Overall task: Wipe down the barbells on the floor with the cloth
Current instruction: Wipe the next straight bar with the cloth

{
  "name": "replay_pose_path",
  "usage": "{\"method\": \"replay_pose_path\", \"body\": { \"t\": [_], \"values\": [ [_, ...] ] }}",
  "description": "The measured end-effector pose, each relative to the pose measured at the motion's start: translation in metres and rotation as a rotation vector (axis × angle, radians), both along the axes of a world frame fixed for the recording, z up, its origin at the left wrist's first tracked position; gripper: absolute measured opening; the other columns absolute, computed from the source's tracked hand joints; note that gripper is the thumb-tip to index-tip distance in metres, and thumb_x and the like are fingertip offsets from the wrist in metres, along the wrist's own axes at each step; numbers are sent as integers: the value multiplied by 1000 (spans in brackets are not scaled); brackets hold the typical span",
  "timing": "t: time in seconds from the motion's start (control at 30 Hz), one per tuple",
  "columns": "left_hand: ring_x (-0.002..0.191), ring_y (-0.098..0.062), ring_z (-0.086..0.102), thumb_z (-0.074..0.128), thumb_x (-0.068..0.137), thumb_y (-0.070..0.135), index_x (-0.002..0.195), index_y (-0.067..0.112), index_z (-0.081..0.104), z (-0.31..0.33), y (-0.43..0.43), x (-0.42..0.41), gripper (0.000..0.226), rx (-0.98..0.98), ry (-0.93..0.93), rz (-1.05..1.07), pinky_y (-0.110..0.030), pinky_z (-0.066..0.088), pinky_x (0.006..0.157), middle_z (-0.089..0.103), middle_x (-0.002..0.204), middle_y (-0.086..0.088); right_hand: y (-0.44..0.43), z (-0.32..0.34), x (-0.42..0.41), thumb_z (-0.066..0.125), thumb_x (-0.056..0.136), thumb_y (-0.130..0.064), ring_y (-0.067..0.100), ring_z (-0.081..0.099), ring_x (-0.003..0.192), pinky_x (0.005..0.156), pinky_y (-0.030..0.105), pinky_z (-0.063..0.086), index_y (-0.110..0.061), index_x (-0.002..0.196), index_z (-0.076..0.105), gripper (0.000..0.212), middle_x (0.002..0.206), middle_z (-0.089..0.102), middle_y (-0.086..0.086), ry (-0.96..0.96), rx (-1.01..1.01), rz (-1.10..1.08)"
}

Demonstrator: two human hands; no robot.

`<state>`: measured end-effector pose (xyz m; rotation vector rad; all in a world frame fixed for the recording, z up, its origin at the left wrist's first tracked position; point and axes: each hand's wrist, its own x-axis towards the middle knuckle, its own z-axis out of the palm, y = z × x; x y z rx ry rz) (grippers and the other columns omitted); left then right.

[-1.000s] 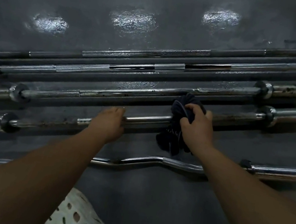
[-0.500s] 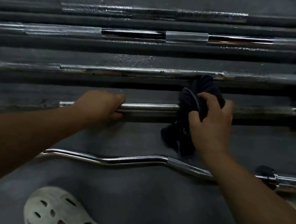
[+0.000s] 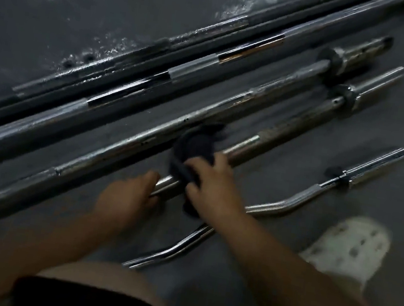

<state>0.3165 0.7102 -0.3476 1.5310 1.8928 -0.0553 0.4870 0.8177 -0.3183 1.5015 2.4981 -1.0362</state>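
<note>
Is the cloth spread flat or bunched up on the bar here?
Bunched. The dark cloth sits crumpled in folds over the barbell, gripped by the right hand.

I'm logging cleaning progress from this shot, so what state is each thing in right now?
barbell: lies on the floor, held mid-shaft.
cloth: dark, bunched over the barbell.
right hand: grips the cloth against the barbell.
left hand: grips the barbell beside the cloth.
curl bar: lies on the floor, neither hand on it.
other barbells: lie side by side on the floor.
</note>
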Motion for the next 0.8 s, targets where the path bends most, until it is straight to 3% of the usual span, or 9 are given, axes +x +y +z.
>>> {"method": "replay_pose_path", "body": {
  "t": [0.07,0.17,0.27,0.33,0.43,0.5,0.6,0.7,0.8],
  "values": [
    [97,-30,65,58,88,50,119,28,47,-3,-7,1,39,27,51,1,-36,48,70,65,113,-2,10,6,6,66,79,-28,35,51,111,96,43,50,-36,118,62,40,124,44,9,17,18,125],
    [80,-28,68,61,87,52,101,26,49,-7,-19,-1,32,133,134,11,-33,48,59,67,96,0,48,-1,29,66,79,-21,37,50,115,99,40,46,-31,117,67,39,130,47,14,-58,294,-218],
    [83,-27,68,56,88,57,103,28,48,-14,-17,-2,34,58,164,63,-32,45,62,69,94,-1,37,-14,19,66,79,-19,39,48,117,98,37,41,-27,115,69,37,137,44,16,-76,297,-500],
    [84,-20,67,53,83,69,100,30,51,-20,-7,-14,43,-13,28,96,-30,46,65,70,92,1,7,-19,-8,69,73,-21,38,49,111,91,36,43,-27,107,70,35,132,48,14,-23,296,-268],
    [81,-2,65,42,60,96,102,31,63,-15,11,-41,80,-128,-322,189,-29,52,74,70,91,10,-1,-8,-24,69,77,-26,31,44,115,83,34,46,-30,112,67,35,130,45,7,37,157,113],
    [84,-8,67,35,64,96,106,33,60,-12,6,-41,80,-64,-123,112,-31,53,71,70,93,10,28,-7,-10,67,77,-24,32,48,113,84,38,50,-30,110,68,34,125,47,8,1,217,121],
    [76,-22,67,40,83,77,94,27,54,-11,-20,-19,53,234,256,123,-32,48,55,67,84,5,62,-17,24,65,78,-15,38,51,112,95,41,46,-26,117,68,40,127,48,16,-59,373,-243],
    [66,-28,67,29,82,82,84,23,51,-14,-30,-10,63,213,302,164,-31,45,50,66,73,-3,38,-26,13,66,82,-18,37,51,111,96,40,45,-28,121,64,41,129,43,15,-44,300,-407],
    [80,-25,67,27,68,92,91,26,56,-22,-15,-29,76,-4,157,169,-31,48,61,68,86,-1,0,-16,-14,67,79,-21,37,51,111,96,40,47,-30,123,64,45,127,43,14,34,180,-93]
  ]
}}
